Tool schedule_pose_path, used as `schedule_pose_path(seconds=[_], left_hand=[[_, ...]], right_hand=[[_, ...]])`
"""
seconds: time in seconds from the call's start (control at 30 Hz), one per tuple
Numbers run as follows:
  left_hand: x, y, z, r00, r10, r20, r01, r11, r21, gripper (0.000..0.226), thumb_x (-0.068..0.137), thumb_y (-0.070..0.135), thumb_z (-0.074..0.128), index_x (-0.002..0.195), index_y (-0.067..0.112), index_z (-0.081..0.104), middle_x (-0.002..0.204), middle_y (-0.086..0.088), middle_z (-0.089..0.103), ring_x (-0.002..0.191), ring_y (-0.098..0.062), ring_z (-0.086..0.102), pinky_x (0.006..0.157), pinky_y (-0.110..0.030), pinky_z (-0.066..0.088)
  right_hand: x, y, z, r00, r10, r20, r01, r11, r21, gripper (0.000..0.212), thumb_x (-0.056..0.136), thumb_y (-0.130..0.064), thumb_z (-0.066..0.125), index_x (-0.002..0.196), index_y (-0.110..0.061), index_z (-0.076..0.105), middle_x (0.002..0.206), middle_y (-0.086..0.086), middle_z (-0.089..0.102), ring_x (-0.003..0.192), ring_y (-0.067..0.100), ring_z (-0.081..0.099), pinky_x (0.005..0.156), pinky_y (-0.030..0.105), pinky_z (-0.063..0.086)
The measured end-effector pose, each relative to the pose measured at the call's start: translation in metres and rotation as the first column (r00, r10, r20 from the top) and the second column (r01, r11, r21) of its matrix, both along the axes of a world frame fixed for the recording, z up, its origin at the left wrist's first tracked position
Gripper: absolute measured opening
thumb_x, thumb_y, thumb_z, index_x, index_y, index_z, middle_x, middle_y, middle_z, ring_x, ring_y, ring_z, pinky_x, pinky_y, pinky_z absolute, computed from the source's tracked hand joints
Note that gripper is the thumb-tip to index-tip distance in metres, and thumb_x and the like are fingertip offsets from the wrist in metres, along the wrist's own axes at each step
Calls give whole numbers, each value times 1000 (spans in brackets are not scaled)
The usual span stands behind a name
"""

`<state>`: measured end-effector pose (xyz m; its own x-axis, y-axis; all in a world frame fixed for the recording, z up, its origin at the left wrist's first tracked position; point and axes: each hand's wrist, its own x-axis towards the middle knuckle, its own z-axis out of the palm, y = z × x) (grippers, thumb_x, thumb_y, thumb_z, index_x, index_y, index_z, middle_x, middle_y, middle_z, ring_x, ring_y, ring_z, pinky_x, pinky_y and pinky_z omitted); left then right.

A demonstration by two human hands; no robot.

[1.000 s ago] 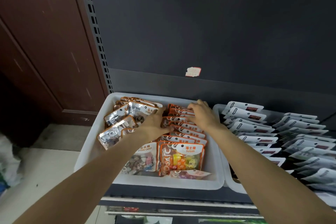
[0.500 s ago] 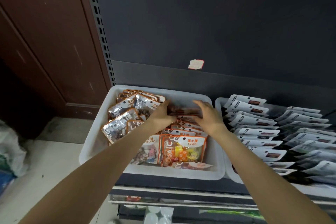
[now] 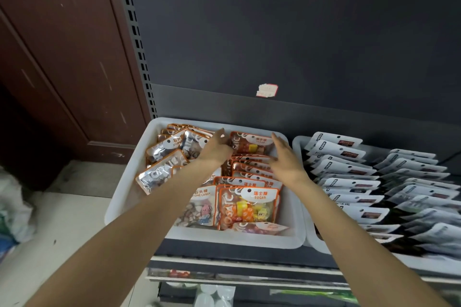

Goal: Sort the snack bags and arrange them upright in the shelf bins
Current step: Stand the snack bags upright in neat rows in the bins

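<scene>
A white bin (image 3: pixel 127 177) on the shelf holds orange-trimmed candy bags. A row of sugar bags (image 3: pixel 249 204) runs front to back on its right side. Stone candy bags (image 3: pixel 199 207) fill the left, with silvery ones (image 3: pixel 162 169) tipped over at the back left. My left hand (image 3: pixel 215 151) and right hand (image 3: pixel 285 154) flank the rearmost sugar bag (image 3: pixel 252 143), which stands upright at the back of the bin. Both hands press its side edges, fingers extended.
A second white bin (image 3: pixel 314 239) to the right holds rows of white-and-black bags (image 3: pixel 349 184). The dark shelf back panel (image 3: pixel 274 45) rises behind the bins. A brown door (image 3: pixel 62 57) and a pale floor lie to the left. A lower shelf shows below.
The rear sugar bags, earlier leaning flat under my hands, now stand up at the back of the bin. Both hands moved back and apart to the bag's sides.
</scene>
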<state>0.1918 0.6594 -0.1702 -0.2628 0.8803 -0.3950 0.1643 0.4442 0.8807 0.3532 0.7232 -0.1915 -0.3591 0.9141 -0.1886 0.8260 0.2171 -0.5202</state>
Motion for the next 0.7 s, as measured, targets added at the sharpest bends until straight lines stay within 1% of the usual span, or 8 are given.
schedule_pose_path(seconds=[0.07, 0.17, 0.27, 0.33, 0.47, 0.57, 0.63, 0.7], left_hand=[[4, -3, 1, 996, 3, -88, -8, 999, -50, 58, 93, -2, 42, 147, 14, 26, 141, -11, 46, 127, -26, 45, 99, -32, 39], [11, -5, 0, 997, 13, -76, -21, 995, -96, 52, 93, -2, 40, 144, 9, 32, 136, -12, 48, 102, -18, 53, 80, -22, 39], [20, -5, 1, 999, 0, -43, -5, 993, -116, 55, 87, -8, 41, 139, 8, 36, 130, -13, 50, 122, -29, 46, 96, -34, 42], [27, -6, 3, 997, -79, -18, 76, 990, -123, 62, 83, -11, 41, 140, 12, 36, 128, -11, 50, 121, -28, 47, 101, -43, 43], [15, -4, 1, 990, -139, -20, 137, 988, -67, 66, 82, -14, 42, 140, 17, 36, 130, -8, 54, 110, -20, 54, 86, -33, 48], [5, -4, -3, 996, -80, 38, 81, 997, -10, 50, 84, -11, 44, 124, 19, 48, 125, -8, 60, 116, -26, 56, 103, -41, 42], [8, -5, -2, 995, -91, 43, 91, 996, -7, 46, 91, -4, 44, 132, 19, 44, 133, -6, 54, 121, -24, 52, 100, -30, 38], [11, -2, -3, 996, -80, 32, 80, 997, 17, 47, 97, 7, 43, 141, 22, 37, 138, -4, 51, 122, -24, 51, 93, -28, 38]], right_hand=[[3, -10, 2, 1000, -7, 22, 6, 999, 45, 63, 98, -9, 42, 151, -15, 10, 158, 6, 14, 143, 22, 22, 113, 30, 24], [2, -23, -1, 995, -93, 42, 86, 985, 149, 59, 98, -11, 43, 150, -9, 15, 148, 14, 32, 133, 26, 37, 106, 31, 34], [2, -23, -6, 980, -123, 157, 83, 967, 242, 58, 97, -12, 43, 149, -6, 19, 135, 16, 44, 124, 29, 41, 103, 34, 37], [1, -18, -3, 985, -75, 155, 46, 981, 186, 56, 96, -9, 42, 148, -8, 23, 130, 16, 49, 120, 29, 45, 99, 32, 38], [2, -8, 9, 994, -25, 104, 11, 991, 130, 47, 98, -6, 36, 145, -11, 34, 133, 15, 50, 120, 28, 49, 99, 32, 41], [4, -2, 9, 983, -4, 182, -27, 985, 169, 39, 100, -8, 35, 137, -14, 46, 126, 14, 55, 112, 27, 54, 92, 38, 48], [3, 1, 9, 974, -17, 225, -35, 973, 227, 35, 98, -9, 41, 129, -18, 56, 120, 12, 58, 110, 28, 55, 87, 40, 51], [-1, 2, 8, 973, -37, 228, -32, 956, 291, 28, 95, -10, 49, 116, -18, 66, 112, 10, 63, 109, 29, 57, 83, 38, 51]])
